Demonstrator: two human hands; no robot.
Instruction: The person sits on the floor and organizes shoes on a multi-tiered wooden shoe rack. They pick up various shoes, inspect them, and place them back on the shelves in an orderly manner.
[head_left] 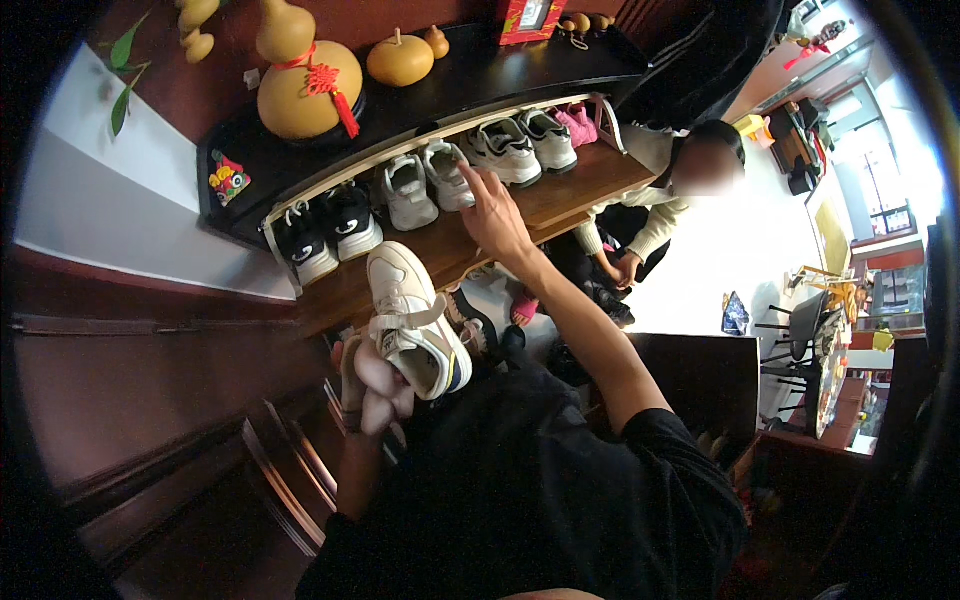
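My left hand is closed on a cream sneaker with a strap across it. Its toe points toward the rack and its opening faces me. Another pale edge, perhaps a second shoe, shows beside that hand; I cannot tell. My right hand reaches up to the shoe rack with fingers stretched out. Its fingertips overlap a light grey sneaker, and whether they touch it I cannot tell. The matching grey sneaker stands just left of it.
Black sneakers stand at the rack's left, white sneakers and pink shoes at its right. Gourds decorate the black top. A person in a cream sweater crouches at the right, near the rack's end. More shoes lie below.
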